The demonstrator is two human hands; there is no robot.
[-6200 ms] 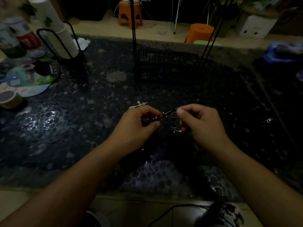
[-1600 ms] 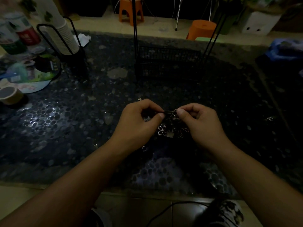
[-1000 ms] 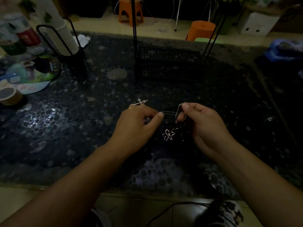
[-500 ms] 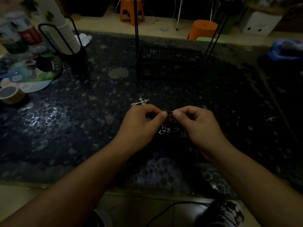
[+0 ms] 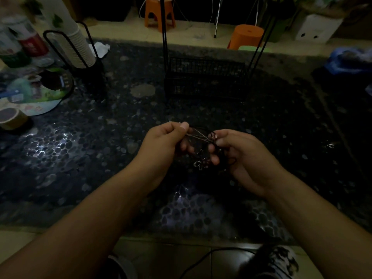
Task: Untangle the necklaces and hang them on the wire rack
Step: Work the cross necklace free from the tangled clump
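Spanning nearly the whole view, a dark pebble-patterned table (image 5: 84,150) carries everything; lighting is dim, with two glare patches on the surface. At the far middle stands the black wire rack (image 5: 205,77), a mesh basket base with thin uprights rising out of view. Far left: a stack of paper cups (image 5: 68,35) leaning in a black wire holder, bottles (image 5: 22,41) beside it, a round printed fan or mat (image 5: 36,93), and a roll of tape (image 5: 11,117) at the edge. Two orange stools (image 5: 246,38) sit on the floor beyond the table.

Both forearms enter from below. Left hand (image 5: 161,146): fingers curled, thumb and forefinger pinching thin cord strands. Right hand (image 5: 241,156): curled too, gripping the bunched cords. The tangled necklaces (image 5: 201,137) run taut between the two hands, above the table near its middle, well apart from the rack. A small flower-shaped pendant (image 5: 200,165) hangs below the tangle, just beside the right fingertips.
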